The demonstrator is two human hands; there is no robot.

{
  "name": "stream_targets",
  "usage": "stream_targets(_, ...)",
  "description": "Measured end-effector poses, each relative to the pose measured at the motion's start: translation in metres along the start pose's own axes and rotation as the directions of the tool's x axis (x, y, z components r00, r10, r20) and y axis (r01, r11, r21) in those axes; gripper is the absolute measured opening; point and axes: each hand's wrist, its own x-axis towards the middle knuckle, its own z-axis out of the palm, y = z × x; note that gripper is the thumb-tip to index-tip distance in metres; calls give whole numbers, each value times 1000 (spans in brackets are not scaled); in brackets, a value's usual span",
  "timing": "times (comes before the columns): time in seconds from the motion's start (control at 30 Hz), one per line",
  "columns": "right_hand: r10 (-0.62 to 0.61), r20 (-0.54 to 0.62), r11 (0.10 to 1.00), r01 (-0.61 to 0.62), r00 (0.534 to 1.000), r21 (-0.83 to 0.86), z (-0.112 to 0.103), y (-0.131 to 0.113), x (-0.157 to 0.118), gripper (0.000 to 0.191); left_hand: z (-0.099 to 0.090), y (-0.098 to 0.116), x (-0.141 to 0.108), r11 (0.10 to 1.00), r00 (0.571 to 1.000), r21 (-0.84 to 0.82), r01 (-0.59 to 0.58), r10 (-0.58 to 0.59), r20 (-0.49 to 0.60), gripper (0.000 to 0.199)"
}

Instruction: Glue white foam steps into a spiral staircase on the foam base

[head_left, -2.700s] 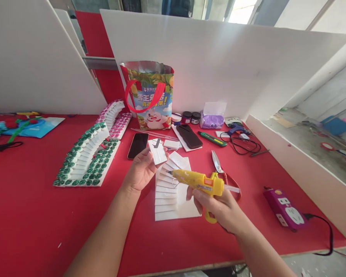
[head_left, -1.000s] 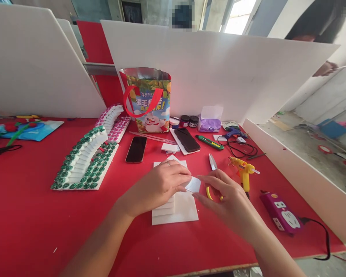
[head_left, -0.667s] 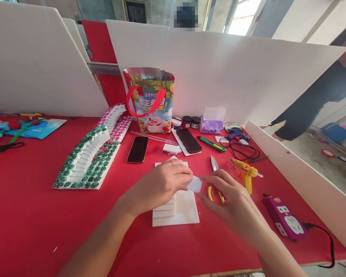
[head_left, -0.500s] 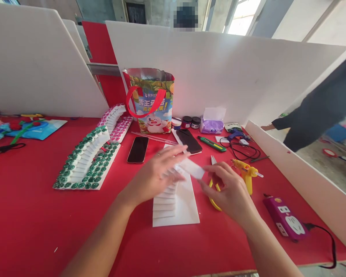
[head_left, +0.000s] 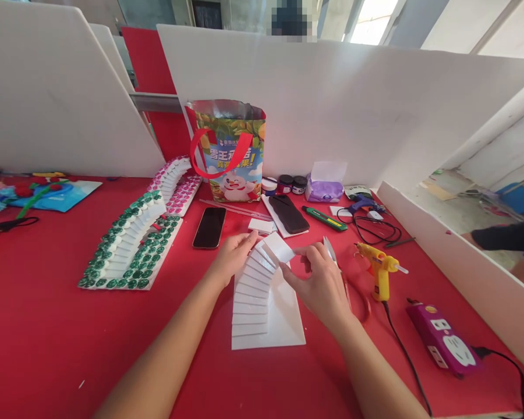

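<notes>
Right hand (head_left: 318, 279): grip pinched, thumb and index finger on the right end of the top strip (head_left: 280, 247), which sits at the far end of the base board (head_left: 287, 320). Left hand (head_left: 234, 255): fingertips at the strip's left end, fingers loosely curled. Can't tell if that grip is clamping or only steadying.

Key relation: top strip lies between the hands, ahead and left of the right grip. Long axis slants from far-left to near-right over the board's far end, so it runs roughly from left fingertips to right pinch. Both hands about equally near; right has the clearer hold. Near long edge comes up against the fan of strips (head_left: 250, 297); can't tell if flush or lifted there. Fan follows the board's left side: square across at the near end, turning strip by strip toward the far end.

Further out: stack of white pieces (head_left: 259, 226) just past the board's far end. Black phone (head_left: 209, 227) left of that end. Scissors (head_left: 329, 248) right of the board, partly behind the right hand. Glue gun (head_left: 379, 265) farther right of the board, on the worktop (head_left: 227, 384).
</notes>
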Motion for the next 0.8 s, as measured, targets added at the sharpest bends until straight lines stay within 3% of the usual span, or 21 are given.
stream_targets(0.23,-16,12,999,16,1000,-34,6,4,-2,22,0,7,15,994,993,-13,105,-104,64,59)
stream_targets(0.57,-14,8,999,14,1000,-37,12,6,-1,22,1,1,15,984,985,-97,147,-137,107,56)
stream_targets(0.8,26,65,1000,-26,998,-1,11,5,0,23,-2,-3,18,986,986,-104,129,-116,123,51)
